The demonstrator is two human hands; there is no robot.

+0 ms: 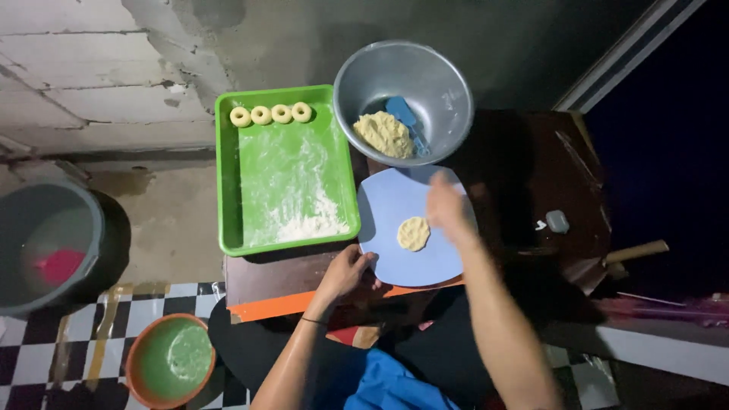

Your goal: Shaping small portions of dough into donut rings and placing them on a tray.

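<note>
Your left hand (348, 271) grips the near rim of the pale blue plate (387, 201), fingers curled over its edge, while your right hand (448, 206) hovers blurred just above the plate's far side; you cannot tell how its fingers are set. On the plate, just beside that hand, lies the flat round of dough (413, 233). The plate sits on a small dark table (262, 277) with an orange front edge. Left of it, touching, the green tray (228, 190) holds scattered flour and four dough rings (271, 115) in a row along its far side. Behind the plate, the metal bowl (440, 72) holds a lump of dough and a blue scraper (406, 118). Beyond is rough concrete wall; below, checkered floor with an orange-rimmed green bowl (168, 361) and a grey bucket (30, 228).
</note>
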